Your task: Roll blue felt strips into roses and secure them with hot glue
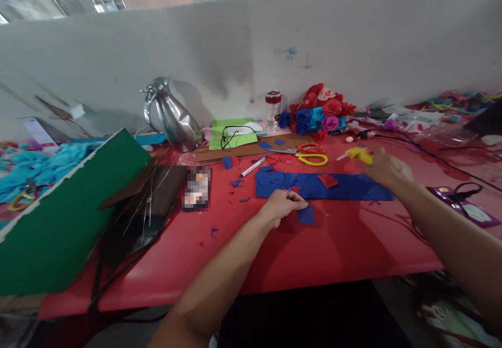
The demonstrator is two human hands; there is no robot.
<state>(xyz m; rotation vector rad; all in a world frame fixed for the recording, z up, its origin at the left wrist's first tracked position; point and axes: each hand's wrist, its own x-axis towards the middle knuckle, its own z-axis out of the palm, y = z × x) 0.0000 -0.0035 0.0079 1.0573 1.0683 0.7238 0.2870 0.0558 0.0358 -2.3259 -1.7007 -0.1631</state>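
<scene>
Left hand (281, 206) pinches a blue scrap (306, 215) just this side of the blue strip (353, 187); right hand (386, 169), beyond it, clasps the glue gun (358, 154).

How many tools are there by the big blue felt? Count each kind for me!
Scissors: 1
White marker: 1
Yellow glue gun, at the right hand: 1
Total: 3
</scene>
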